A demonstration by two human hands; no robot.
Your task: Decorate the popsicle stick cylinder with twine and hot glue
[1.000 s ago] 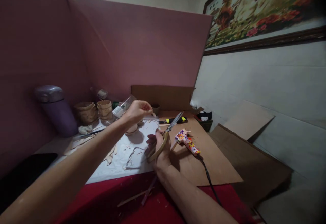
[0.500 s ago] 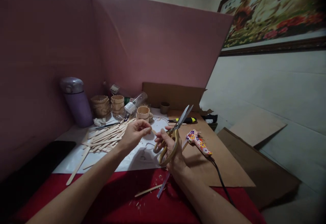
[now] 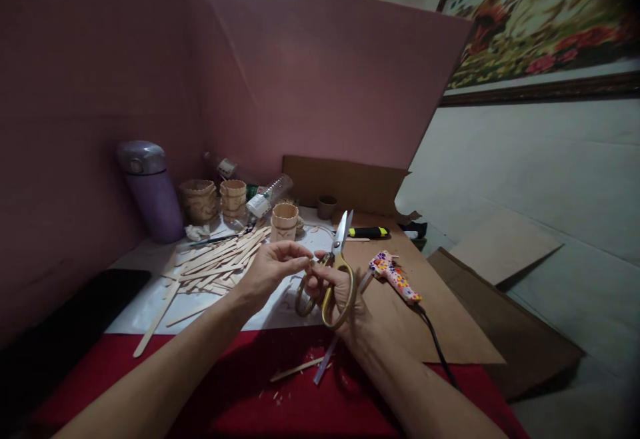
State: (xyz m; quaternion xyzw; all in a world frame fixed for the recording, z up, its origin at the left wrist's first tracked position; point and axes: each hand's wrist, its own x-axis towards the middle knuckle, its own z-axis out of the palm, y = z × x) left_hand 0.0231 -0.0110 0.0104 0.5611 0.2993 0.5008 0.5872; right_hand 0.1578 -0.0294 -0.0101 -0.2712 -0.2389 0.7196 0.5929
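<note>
My right hand point(image 3: 340, 292) grips gold-handled scissors point(image 3: 333, 272), blades pointing up and away. My left hand point(image 3: 273, 269) is pinched on a small wooden stick piece point(image 3: 306, 262) held right beside the scissor handles; the fingertips of both hands nearly touch. Behind the left hand lies a pile of wooden craft sticks point(image 3: 215, 266) on a white sheet point(image 3: 145, 299). A small cup built of sticks point(image 3: 285, 219) stands just beyond the hands.
A flower-patterned glue gun point(image 3: 395, 278) with a black cord lies on brown cardboard point(image 3: 425, 319) to the right. Purple flask point(image 3: 147, 189), two woven cups point(image 3: 215, 199), a plastic bottle point(image 3: 267, 196) and a yellow-black knife point(image 3: 367, 232) sit at the back. Stick scraps point(image 3: 300, 367) lie on the red cloth.
My left hand came back from the small cup to the middle with a stick piece. The scissors swung upright and closer to it. The camera view turned left.
</note>
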